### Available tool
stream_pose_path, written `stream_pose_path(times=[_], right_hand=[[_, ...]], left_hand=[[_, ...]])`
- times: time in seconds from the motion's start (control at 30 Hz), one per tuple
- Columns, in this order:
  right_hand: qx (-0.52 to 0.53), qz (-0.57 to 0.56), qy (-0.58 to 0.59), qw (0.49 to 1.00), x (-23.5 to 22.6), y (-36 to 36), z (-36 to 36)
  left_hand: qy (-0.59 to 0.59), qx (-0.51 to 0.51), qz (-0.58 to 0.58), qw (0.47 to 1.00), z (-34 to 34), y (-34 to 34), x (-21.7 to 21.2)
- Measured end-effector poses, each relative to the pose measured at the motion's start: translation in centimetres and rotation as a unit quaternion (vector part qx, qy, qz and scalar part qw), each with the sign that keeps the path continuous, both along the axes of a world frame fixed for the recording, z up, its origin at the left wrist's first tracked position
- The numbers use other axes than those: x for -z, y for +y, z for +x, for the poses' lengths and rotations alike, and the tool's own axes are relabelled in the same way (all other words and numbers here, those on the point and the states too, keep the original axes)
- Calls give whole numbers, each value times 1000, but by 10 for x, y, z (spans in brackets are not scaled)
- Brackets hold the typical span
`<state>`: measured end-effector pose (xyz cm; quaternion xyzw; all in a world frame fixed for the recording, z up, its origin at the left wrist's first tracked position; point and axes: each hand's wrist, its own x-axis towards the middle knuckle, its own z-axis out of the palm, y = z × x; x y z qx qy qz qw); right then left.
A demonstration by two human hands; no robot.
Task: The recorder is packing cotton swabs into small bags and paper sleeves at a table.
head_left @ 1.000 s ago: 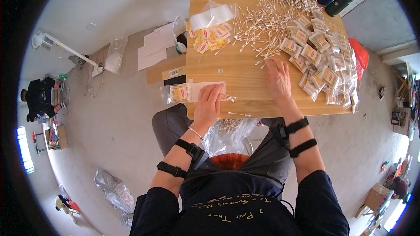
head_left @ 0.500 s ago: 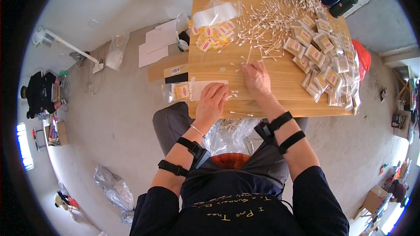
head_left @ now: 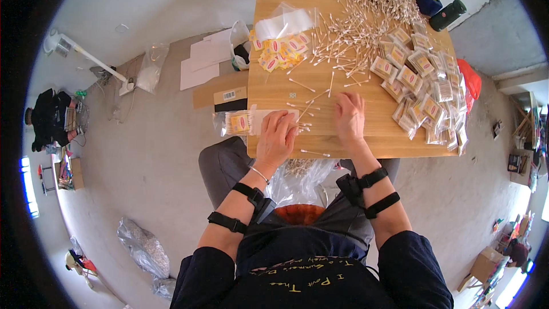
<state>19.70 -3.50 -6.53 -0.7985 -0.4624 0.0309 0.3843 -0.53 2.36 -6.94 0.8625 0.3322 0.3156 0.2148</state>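
My left hand [head_left: 277, 136] is closed over a small bundle of cotton swabs [head_left: 305, 127], whose white tips stick out past its fingers. It rests on a white sheet [head_left: 258, 115] near the table's front left edge. Beside it, a clear packet of swabs with a yellow label [head_left: 237, 122] overhangs that edge. My right hand [head_left: 350, 115] is on the table to the right, fingers bent and slightly apart, with no swab visible in them. Several loose cotton swabs [head_left: 309, 105] lie between the hands; another swab [head_left: 315, 153] lies near the front edge.
Loose swabs [head_left: 382, 1] are heaped at the back of the wooden table [head_left: 326, 135]. Filled packets [head_left: 423, 83] pile up on the right. Yellow labels [head_left: 279, 52] and clear bags [head_left: 286, 23] lie back left. A dark cylinder [head_left: 448, 15] stands at the far right corner.
My right hand has drawn back toward me and to the right, away from the scattered swabs. More swabs now lie between the hands. The left hand stays almost where it was.
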Motion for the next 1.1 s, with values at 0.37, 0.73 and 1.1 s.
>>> stream_pose_path(times=[0.37,0.73,1.1], right_hand=[[-118,-28,-92,988,4,29,-19],[-160,27,-120,979,0,32,-24],[-52,-12,-114,992,2,48,-30]], left_hand=[[27,12,-6,1000,-3,1,3],[-15,-25,-33,999,-2,-1,1],[18,-18,-43,999,-2,-1,1]])
